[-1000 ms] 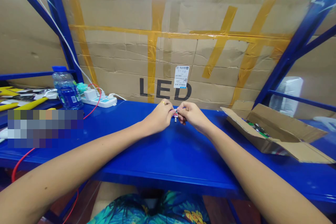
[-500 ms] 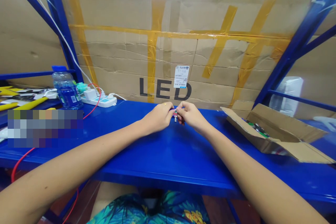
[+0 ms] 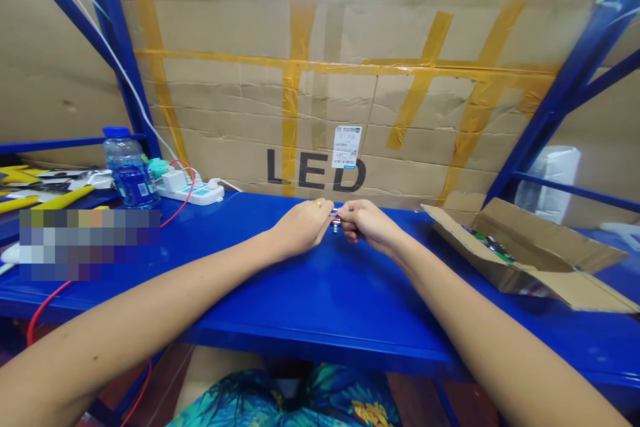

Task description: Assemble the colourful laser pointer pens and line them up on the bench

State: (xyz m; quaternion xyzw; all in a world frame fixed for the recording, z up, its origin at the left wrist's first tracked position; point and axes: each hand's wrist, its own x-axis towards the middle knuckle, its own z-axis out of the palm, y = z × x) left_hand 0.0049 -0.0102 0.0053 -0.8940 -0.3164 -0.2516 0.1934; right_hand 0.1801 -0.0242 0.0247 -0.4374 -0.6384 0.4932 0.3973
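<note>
Between my two hands, above the blue tabletop (image 3: 310, 300), is a small striped object (image 3: 335, 219) with red, white and purple bands and a shiny metal tip pointing down; its exact kind is too small to make out. My left hand (image 3: 305, 223) pinches it from the left, fingers curled and a ring on one of them. From the other side, the thumb and fingertips of my right hand (image 3: 363, 221) close on its upper right part. My fingers cover much of it.
An open cardboard box (image 3: 530, 260) with small green and silvery pieces stands on the right. To the left are a plastic bottle (image 3: 131, 173), a white power strip (image 3: 197, 195), a red cable (image 3: 47, 303) and yellow-handled tools (image 3: 65, 199). A large cardboard sheet (image 3: 240, 107) stands behind.
My right hand has turned slightly, its fingers more curled against the striped object. Both hands stay together at nearly the same place; the view has shifted a little.
</note>
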